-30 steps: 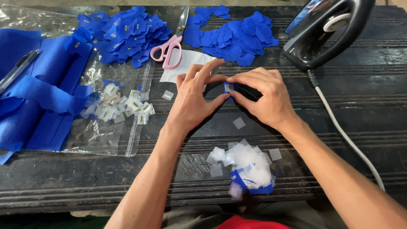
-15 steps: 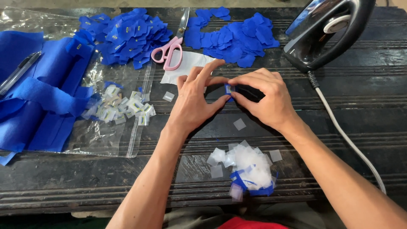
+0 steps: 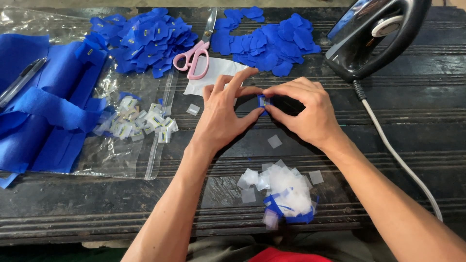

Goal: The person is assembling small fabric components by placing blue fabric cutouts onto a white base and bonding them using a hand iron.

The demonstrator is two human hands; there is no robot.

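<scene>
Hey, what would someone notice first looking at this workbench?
Probably the left hand and right hand meeting mid-bench, pinching a small blue piece together. Behind them lie heaps of blue cutouts and pink-handled scissors, with a black iron at the far right.

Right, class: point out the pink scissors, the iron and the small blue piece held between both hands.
pink scissors (image 3: pixel 194 60), head view, on the pink handle loops.
iron (image 3: pixel 376 41), head view, on its black body.
small blue piece (image 3: pixel 262 101), head view, on its face between the fingertips.
</scene>
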